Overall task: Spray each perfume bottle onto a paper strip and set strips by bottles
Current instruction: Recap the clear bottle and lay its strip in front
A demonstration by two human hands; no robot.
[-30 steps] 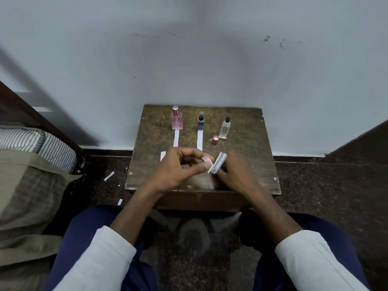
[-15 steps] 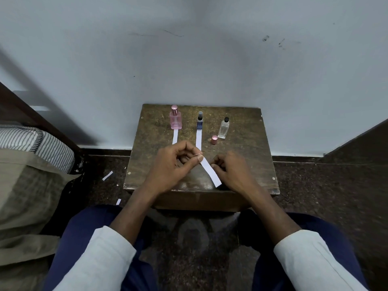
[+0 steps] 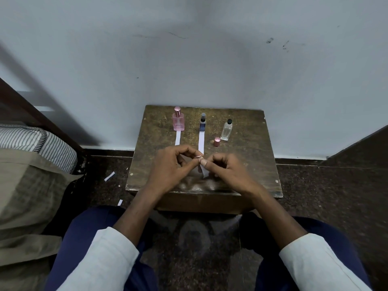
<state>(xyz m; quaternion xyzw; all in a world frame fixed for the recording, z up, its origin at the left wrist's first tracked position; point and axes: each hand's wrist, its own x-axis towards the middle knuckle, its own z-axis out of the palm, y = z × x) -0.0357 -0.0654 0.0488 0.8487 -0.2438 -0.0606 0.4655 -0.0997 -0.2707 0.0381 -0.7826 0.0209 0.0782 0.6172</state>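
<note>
Holding a narrow white paper strip [image 3: 203, 172] between both hands above the near half of the worn brown wooden table [image 3: 247, 164], I am readying the third tester. My left hand [image 3: 170, 166] pinches the strip's upper end between thumb and forefinger, and my right hand [image 3: 227, 169] pinches it just beside, fingers curled; the free end curls down toward the tabletop.

Along the far edge stand three bottles in a row. The square pink glass perfume bottle with its pink cap [image 3: 178, 120] has a white paper strip [image 3: 178, 139] lying in front of it, one end at its base. The slim dark blue perfume bottle [image 3: 202, 123] likewise has its own white strip [image 3: 201, 143] laid toward me. The clear glass perfume bottle with a black sprayer [image 3: 227, 131] stands at the right with no strip by it, and a small pink cap [image 3: 217, 141] sits upright just beside it on the table.

By my reckoning two bottles are done and the clear one remains. The next move calls for freeing one hand to lift that bottle, keeping the strip pinched in the other, aiming the nozzle at the paper, then laying the strip before the bottle in line with the others.

Scraps of white paper [image 3: 109, 176] lie on the dark floor to my left.
</note>
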